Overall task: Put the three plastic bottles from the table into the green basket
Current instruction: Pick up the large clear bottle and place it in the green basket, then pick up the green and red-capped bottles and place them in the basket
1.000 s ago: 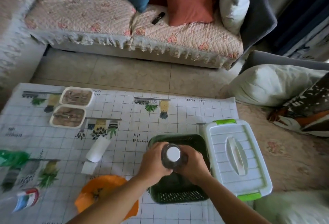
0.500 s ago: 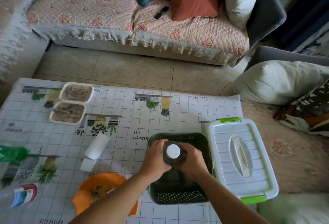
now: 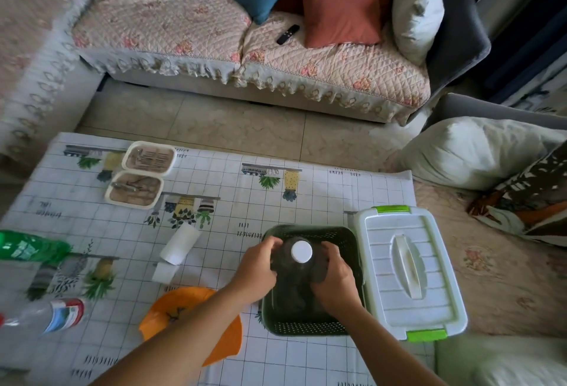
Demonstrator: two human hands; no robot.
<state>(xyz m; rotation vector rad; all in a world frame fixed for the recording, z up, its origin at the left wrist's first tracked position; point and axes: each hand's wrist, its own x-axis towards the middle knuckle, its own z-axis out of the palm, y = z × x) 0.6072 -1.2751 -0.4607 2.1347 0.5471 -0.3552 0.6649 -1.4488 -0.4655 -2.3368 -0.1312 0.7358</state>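
A dark plastic bottle with a white cap stands upright inside the green basket near the table's front right. My left hand grips its left side and my right hand grips its right side. Its lower body is hidden by my hands and the basket walls. A green bottle lies at the table's left edge. A clear bottle with a red, white and blue label lies in front of it, near the left front.
A white lidded box with green clips sits right beside the basket. An orange bowl lies under my left forearm. A white roll, a small white block and two white trays are on the cloth. A sofa is beyond.
The bottle has sunk a little lower into the basket with both hands still on it. The view has shifted, bringing the green bottle at the left into sight.
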